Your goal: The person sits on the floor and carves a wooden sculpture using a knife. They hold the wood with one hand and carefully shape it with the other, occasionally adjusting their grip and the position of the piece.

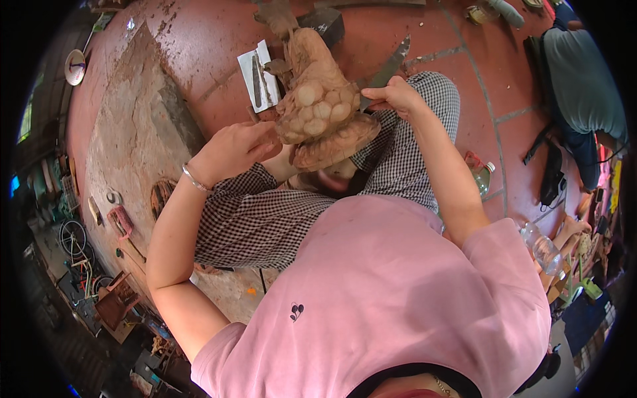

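Observation:
A carved brown wooden piece (315, 106) stands in front of me between my bent legs. Rounded, coin-like bumps cover its middle, and a broad base lies nearest me. My left hand (242, 149) is at its left side, fingers stretched out with the tips at the wood. To the right of the carving, my right hand (400, 98) is closed on a dark-bladed knife (391, 63), its blade slanting up and away to the right. The fingers hide part of the knife. Beyond my left hand, slim metal carving tools (257, 81) lie on white paper (247, 63).
A large rough slab (126, 126) spreads along the left over red floor tiles (478, 40). A dark block (325, 25) sits behind the carving. Plastic bottles (544, 249) lie at the right, near another person's hand (576, 227). Part of another person in dark clothing (584, 86) shows far right.

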A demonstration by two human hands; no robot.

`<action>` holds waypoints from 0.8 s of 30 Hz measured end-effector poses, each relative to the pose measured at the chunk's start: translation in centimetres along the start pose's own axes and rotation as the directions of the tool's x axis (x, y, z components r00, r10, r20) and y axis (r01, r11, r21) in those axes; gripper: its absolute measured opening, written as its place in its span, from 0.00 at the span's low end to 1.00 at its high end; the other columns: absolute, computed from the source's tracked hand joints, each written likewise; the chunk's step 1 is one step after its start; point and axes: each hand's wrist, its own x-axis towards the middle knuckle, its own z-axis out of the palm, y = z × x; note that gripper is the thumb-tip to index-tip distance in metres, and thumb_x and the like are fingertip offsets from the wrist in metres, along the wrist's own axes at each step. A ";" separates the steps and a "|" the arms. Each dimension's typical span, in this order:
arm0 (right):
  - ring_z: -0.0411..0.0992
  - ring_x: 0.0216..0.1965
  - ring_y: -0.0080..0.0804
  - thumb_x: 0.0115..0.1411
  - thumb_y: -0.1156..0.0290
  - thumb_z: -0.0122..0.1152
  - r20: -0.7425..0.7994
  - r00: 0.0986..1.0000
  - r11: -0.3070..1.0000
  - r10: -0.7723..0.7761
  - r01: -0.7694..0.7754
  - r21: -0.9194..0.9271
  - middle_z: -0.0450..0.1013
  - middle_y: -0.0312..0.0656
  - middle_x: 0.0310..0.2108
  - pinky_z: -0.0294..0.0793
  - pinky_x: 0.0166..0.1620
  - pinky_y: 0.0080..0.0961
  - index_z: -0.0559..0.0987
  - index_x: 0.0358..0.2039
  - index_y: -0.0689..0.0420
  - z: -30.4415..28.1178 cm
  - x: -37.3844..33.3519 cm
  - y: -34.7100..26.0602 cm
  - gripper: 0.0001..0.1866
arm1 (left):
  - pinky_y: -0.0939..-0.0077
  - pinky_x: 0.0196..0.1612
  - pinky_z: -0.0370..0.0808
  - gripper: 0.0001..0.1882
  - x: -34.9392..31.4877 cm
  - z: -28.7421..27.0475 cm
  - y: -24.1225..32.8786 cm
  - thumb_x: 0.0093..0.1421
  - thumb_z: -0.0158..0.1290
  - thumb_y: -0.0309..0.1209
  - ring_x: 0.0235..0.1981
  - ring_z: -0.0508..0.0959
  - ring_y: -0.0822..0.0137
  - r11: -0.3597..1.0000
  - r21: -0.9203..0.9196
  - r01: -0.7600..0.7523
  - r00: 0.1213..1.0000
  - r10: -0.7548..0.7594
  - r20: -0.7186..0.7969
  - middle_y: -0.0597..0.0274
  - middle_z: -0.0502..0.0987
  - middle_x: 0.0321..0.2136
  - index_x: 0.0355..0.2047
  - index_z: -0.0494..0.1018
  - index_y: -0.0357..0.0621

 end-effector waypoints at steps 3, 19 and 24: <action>0.78 0.40 0.32 0.56 0.65 0.71 0.003 1.000 1.000 -0.006 0.006 0.022 0.80 0.44 0.40 0.79 0.44 0.28 0.80 0.44 0.64 0.2 -0.1 0.1 0.20 | 0.53 0.41 0.75 0.18 -0.1 -0.1 0.1 0.60 0.55 0.33 0.37 0.79 0.43 1.000 0.021 -0.005 1.000 0.006 -0.016 0.42 0.79 0.33 0.49 0.72 0.39; 0.79 0.38 0.32 0.58 0.69 0.68 -0.024 0.999 0.993 0.040 -0.037 0.115 0.79 0.46 0.39 0.82 0.43 0.27 0.79 0.43 0.66 0.3 0.2 0.4 0.16 | 0.54 0.41 0.75 0.19 -0.2 0.0 -0.1 0.60 0.55 0.34 0.37 0.78 0.43 1.000 0.023 0.002 1.000 -0.001 -0.025 0.43 0.79 0.34 0.50 0.71 0.38; 0.79 0.37 0.34 0.60 0.68 0.66 -0.106 0.994 0.998 0.007 0.000 0.065 0.79 0.45 0.39 0.81 0.43 0.32 0.78 0.42 0.66 1.5 -0.8 -0.5 0.15 | 0.54 0.41 0.75 0.19 -0.1 -0.4 0.1 0.60 0.54 0.34 0.37 0.78 0.43 1.000 0.020 -0.006 0.999 0.007 -0.035 0.43 0.79 0.34 0.50 0.71 0.38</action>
